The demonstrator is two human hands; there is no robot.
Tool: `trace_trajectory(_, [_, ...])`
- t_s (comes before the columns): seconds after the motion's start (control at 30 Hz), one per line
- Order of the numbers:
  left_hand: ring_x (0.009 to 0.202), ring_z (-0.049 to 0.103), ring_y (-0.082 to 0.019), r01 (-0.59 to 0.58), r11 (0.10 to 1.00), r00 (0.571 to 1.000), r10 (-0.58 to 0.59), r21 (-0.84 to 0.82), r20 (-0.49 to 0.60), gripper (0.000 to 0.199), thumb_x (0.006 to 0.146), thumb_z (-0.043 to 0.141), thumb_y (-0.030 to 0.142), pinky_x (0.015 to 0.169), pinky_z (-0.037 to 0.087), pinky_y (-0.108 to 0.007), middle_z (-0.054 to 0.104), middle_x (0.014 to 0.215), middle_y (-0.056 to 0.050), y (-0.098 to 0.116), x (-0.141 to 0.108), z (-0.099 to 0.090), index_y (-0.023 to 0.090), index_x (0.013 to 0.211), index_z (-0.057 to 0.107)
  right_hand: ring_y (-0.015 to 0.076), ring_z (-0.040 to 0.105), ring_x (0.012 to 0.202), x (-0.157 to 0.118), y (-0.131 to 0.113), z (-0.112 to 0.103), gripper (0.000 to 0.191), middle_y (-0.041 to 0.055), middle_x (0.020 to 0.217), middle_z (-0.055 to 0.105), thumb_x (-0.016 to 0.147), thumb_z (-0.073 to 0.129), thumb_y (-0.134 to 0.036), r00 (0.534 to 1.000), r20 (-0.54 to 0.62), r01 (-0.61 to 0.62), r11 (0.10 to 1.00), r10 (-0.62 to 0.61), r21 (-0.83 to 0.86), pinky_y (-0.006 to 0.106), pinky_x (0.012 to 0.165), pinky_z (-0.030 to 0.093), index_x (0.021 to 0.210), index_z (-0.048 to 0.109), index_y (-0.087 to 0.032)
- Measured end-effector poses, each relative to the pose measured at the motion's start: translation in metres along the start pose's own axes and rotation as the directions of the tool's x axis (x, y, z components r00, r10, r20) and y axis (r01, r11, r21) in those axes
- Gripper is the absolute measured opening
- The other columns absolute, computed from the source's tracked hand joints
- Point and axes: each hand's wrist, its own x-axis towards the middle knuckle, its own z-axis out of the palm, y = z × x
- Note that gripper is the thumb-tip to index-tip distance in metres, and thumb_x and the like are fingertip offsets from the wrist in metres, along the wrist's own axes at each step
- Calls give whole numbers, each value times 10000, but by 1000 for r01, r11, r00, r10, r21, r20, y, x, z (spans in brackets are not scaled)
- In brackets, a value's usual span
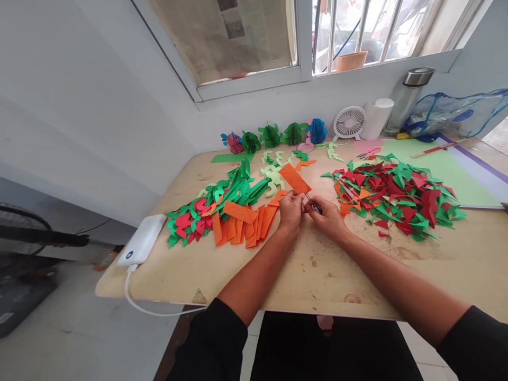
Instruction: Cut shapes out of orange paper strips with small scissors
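Note:
My left hand (291, 211) is closed on the lower end of an orange paper piece (295, 179), which sticks up and to the left above the table. In my right hand (327, 217), closed, are small dark scissors (313, 203), their blades at the paper's lower right edge. Both hands are close together over the middle of the wooden table. Orange paper strips (240, 221) are spread left of my left hand, beside green cut pieces (238, 188) and red flower shapes (190, 222). Pale green cut shapes (273, 174) lie behind my left hand.
Red and green scraps (405, 196) form a wide pile at the right. Paper honeycomb figures (272, 136), a small white fan (349, 123) and a bottle (408, 100) stand along the wall. A white power bank (143, 241) with a cable lies at the left edge.

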Motion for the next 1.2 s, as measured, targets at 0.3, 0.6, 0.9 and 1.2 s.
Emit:
trace_trajectory(0.3, [412, 356, -54, -54, 998, 999, 54, 23, -7, 105, 706, 590, 257, 461, 321, -191, 431, 470, 72, 0, -10, 0, 168, 676, 544, 162, 559, 682, 0, 3, 0, 96, 25, 752, 653, 773, 502, -249, 1000, 22, -6, 999, 5, 48, 281, 654, 428, 758, 582, -198])
trace_trajectory(0.6, [414, 307, -47, -66, 998, 998, 66, 8, -14, 127, 717, 588, 266, 454, 282, -182, 370, 448, 84, -2, -7, -2, 166, 667, 526, 140, 521, 610, -1, -3, -3, 132, 11, 711, 634, 785, 508, -293, 999, 23, -35, 999, 35, 1, 264, 605, 401, 776, 594, -193])
trace_trajectory(0.9, [434, 344, -46, -27, 1000, 999, 27, 4, -22, 157, 701, 624, 261, 459, 285, -179, 419, 481, 70, -4, -4, -5, 163, 636, 520, 141, 507, 620, -2, -8, -5, 146, 6, 694, 610, 782, 504, -316, 1000, 24, -4, 1000, 4, -14, 256, 596, 398, 760, 580, -193])
trace_trajectory(1.2, [427, 328, -48, -49, 999, 999, 49, -10, -11, 132, 707, 591, 260, 448, 271, -183, 403, 473, 73, -4, -3, -4, 165, 651, 520, 137, 489, 616, -1, -8, -5, 142, 6, 696, 587, 781, 501, -315, 1000, 22, 3, 1000, -2, -31, 252, 579, 378, 756, 568, -192])
